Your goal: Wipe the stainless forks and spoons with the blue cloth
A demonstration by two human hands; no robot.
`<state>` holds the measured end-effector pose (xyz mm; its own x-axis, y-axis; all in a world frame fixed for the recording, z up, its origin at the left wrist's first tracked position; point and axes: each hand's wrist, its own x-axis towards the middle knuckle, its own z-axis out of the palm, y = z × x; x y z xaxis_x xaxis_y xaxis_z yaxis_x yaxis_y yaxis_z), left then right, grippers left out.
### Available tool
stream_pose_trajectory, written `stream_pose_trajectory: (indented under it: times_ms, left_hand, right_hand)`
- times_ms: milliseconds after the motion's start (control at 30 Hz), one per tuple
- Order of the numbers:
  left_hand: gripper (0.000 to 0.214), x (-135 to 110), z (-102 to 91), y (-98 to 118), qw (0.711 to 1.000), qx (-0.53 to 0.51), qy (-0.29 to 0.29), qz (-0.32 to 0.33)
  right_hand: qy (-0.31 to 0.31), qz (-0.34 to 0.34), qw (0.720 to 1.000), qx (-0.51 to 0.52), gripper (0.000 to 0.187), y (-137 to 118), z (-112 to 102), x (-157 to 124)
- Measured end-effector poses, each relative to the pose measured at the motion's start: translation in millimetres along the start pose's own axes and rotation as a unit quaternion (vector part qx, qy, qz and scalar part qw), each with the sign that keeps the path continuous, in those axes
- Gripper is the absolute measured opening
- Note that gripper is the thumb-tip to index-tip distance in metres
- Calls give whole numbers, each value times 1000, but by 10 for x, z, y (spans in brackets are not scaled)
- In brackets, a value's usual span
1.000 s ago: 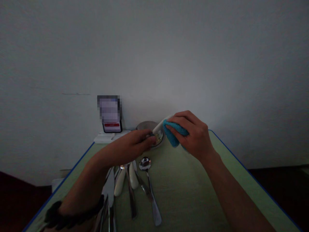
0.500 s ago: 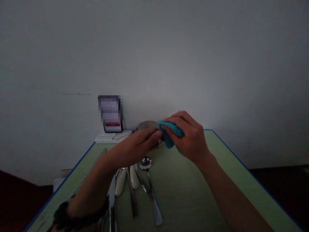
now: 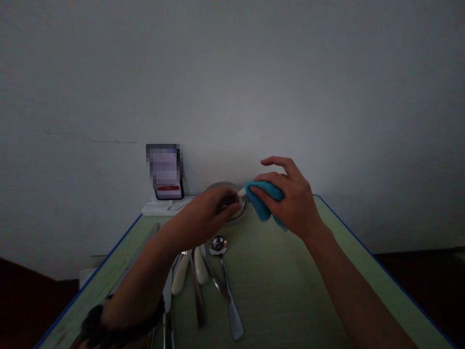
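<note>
On the green tabletop [image 3: 283,291], near its far edge, our left hand [image 3: 207,213] closes its grip on a white-handled utensil [image 3: 241,192] above a metal bowl [image 3: 221,186]. Our right hand [image 3: 294,203] pinches a blue cloth [image 3: 263,201] against the handle (one finger lifted). We judge the cloth soft and the utensil stiff and slick, best held mid-handle.

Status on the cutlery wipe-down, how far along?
Done: cannot tell; nothing is visibly set apart as finished. In hand: the left hand holds one white-handled utensil against the blue cloth gripped in the right hand. Left: probably the spoon and the other cutlery lying on the green table.
</note>
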<state>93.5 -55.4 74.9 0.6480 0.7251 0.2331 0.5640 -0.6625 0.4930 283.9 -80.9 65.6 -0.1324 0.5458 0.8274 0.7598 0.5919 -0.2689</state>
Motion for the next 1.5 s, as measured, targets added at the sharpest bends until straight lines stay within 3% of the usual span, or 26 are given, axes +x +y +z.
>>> stream_pose_trajectory:
  times_ms: [100,300,400,633,967,1200,1333,1500]
  left_hand:
    - [23,-3,1,4,999,26,31,-6]
    - [21,-22,-36,21,998,-41,-21,-34]
    - [21,-15,-31,17,998,-49,-17,-36]
    - [15,30,74,33,996,-51,57,-38]
    - [19,9,0,49,993,-91,51,-51]
    - [20,9,-28,-64,992,-107,47,-45]
    - [21,0,-46,-93,994,-87,51,-44]
    - [21,15,-38,-148,998,-32,44,-29]
  right_hand:
    - [6,-3,1000,-14,12,7,-20,0]
    - [77,7,996,-55,10,151,-157,45]
    - [52,-2,997,-57,10,101,-115,33]
    - [-44,-62,996,-55,17,-194,113,-32]
    - [100,-13,992,-78,9,77,-164,55]
    - [112,22,992,-58,9,103,-191,69]
    - [91,63,993,-50,15,88,-182,58]
    - [-18,102,992,-66,16,161,-253,57]
